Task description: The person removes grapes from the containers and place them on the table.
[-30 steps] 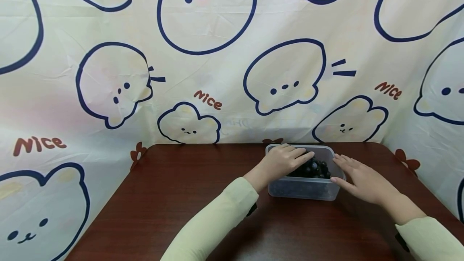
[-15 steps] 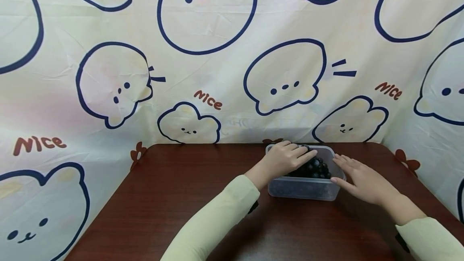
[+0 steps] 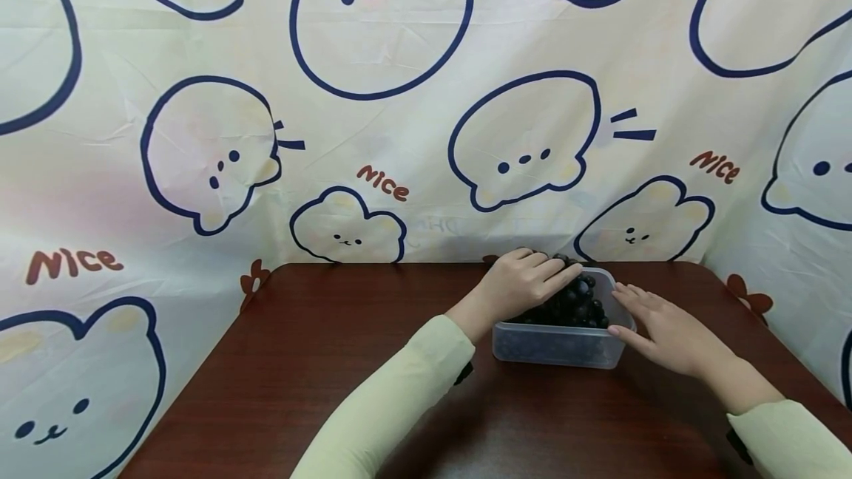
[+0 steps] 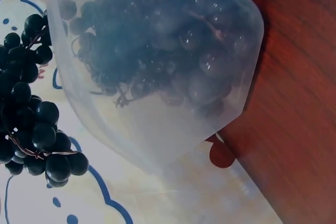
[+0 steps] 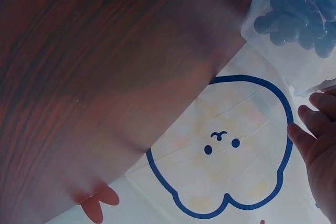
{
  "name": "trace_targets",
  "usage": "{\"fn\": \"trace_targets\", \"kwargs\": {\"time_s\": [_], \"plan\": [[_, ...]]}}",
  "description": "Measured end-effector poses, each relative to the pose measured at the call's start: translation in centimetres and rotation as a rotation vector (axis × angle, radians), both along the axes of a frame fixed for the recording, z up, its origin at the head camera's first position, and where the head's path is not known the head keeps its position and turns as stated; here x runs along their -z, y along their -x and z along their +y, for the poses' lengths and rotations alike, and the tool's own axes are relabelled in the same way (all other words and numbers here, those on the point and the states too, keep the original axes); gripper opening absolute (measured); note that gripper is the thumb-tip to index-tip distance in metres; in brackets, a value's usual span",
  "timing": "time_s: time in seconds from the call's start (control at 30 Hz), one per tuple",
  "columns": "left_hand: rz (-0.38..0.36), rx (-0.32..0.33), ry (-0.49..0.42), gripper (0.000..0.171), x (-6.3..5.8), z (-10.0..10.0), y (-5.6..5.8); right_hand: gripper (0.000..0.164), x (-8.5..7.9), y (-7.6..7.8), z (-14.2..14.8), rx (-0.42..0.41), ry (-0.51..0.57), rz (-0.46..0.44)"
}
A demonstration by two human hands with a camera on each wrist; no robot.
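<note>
A translucent plastic container [image 3: 555,347] holds dark grapes [image 3: 580,307], which show above its front rim. My left hand [image 3: 515,285] is over its left side, fingers curled around a bunch of grapes; the palm side is hidden. In the left wrist view, the raised bunch of grapes [image 4: 44,135] stands out past the rim, and more grapes show blurrily through the container wall [image 4: 157,129]. My right hand [image 3: 665,327] rests at the container's right rim with its fingers extended. The right wrist view has the fingers of my right hand [image 5: 323,145] beside the container's edge [image 5: 302,74].
The container stands near the back of a dark brown wooden table [image 3: 319,361]. A pale cloth backdrop [image 3: 426,139] printed with blue-outlined bear faces rises behind the table and along both sides.
My left hand has risen slightly, bringing the bunch of grapes higher above the container's rim. My right hand and the container have stayed in place.
</note>
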State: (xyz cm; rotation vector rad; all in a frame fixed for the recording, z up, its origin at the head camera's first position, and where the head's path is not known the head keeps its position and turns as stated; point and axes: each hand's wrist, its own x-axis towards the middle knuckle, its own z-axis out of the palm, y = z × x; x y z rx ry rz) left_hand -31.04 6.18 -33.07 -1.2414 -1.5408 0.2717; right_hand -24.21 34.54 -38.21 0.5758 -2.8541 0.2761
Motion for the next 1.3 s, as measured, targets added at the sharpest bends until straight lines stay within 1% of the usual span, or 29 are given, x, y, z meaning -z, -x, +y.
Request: {"fn": "trace_targets", "kwargs": {"time_s": [0.1, 0.2, 0.43, 0.6, 0.83, 0.97, 1.17, 1.3], "plan": [[0.006, -0.013, -0.003, 0.034, -0.3, -0.4, 0.0, 0.077, 0.0, 0.0, 0.0, 0.002, -0.003, 0.002], [0.016, -0.010, -0.013, 0.032, -0.6, -0.7, 0.1, 0.077, 0.1, 0.0, 0.0, 0.001, -0.006, 0.002], [0.006, 0.029, -0.068, 0.029, -1.5, -1.8, 0.5, 0.077, 0.2, 0.1, 0.1, 0.001, -0.008, 0.003], [0.022, 0.052, -0.123, 0.028, -2.3, -2.9, 0.8, 0.078, 0.3, 0.1, 0.1, 0.003, -0.007, 0.003], [0.050, 0.033, -0.167, 0.029, -3.0, -4.7, 1.5, 0.077, 0.2, 0.1, 0.0, 0.001, -0.003, 0.006], [0.031, 0.021, -0.182, 0.027, -3.1, -5.9, 1.9, 0.077, 0.1, 0.0, 0.0, 0.004, -0.008, 0.006], [-0.011, 0.027, -0.218, 0.026, -3.0, -7.6, 2.5, 0.077, -0.1, 0.0, 0.0, 0.001, -0.020, 0.007], [-0.047, -0.009, -0.224, 0.025, -2.9, -8.9, 2.6, 0.077, -0.1, 0.2, 0.0, -0.007, -0.038, 0.012]]}}
